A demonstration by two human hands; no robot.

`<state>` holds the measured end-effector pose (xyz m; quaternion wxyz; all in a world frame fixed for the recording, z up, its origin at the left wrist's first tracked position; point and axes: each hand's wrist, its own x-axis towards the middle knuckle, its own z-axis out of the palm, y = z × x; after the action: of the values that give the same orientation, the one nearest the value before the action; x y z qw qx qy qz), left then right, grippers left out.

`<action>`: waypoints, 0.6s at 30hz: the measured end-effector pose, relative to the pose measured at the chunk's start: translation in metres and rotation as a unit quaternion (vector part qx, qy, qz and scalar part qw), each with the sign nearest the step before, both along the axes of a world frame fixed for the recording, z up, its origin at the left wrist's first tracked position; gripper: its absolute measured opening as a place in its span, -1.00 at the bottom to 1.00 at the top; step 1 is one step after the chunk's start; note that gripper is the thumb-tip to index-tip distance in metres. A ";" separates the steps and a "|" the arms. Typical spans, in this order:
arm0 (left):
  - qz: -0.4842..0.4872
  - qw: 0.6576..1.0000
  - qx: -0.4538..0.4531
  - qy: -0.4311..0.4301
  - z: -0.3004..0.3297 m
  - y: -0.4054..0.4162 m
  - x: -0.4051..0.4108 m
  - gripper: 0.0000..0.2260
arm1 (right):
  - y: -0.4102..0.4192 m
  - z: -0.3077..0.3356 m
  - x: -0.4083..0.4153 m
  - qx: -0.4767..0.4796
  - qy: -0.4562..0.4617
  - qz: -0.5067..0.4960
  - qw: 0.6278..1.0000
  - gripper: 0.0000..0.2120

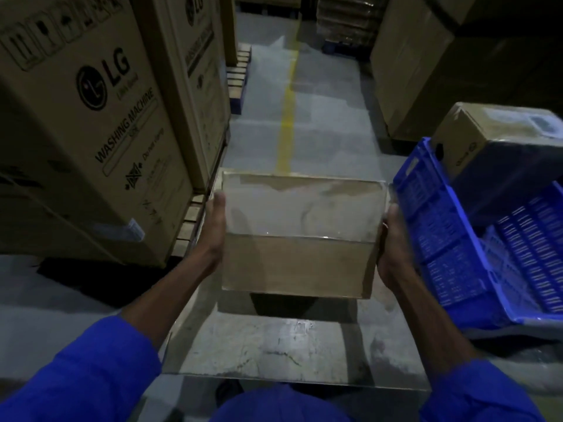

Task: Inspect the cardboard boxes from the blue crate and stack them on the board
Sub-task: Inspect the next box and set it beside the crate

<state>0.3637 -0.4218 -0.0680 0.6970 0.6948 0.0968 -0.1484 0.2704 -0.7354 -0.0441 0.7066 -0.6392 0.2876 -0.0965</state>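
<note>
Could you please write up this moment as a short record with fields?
held item: plain brown cardboard box, carried above the board
left hand: grips the box's left side
right hand: grips the box's right side
board: flat grey board on the floor, below the box
crate: blue perforated plastic crate, tilted, at right
crate contents: another cardboard box

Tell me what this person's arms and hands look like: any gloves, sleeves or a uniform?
Both arms wear bright blue long sleeves, pushed up so that the forearms are bare. The cloth looks like plain workwear, loose and creased, with no markings that show. The left hand and the right hand are bare: no gloves. No watch, ring or band shows, though the light is dim.
</note>
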 end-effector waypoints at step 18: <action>-0.063 0.987 0.138 0.052 0.043 -0.021 0.027 -0.10 | -0.022 0.033 0.039 -0.206 0.163 0.169 0.950 0.10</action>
<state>0.3906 -0.4426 -0.0248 0.5776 0.7806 0.1080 -0.2131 0.3097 -0.7570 -0.0113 0.5089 -0.8173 0.2604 0.0721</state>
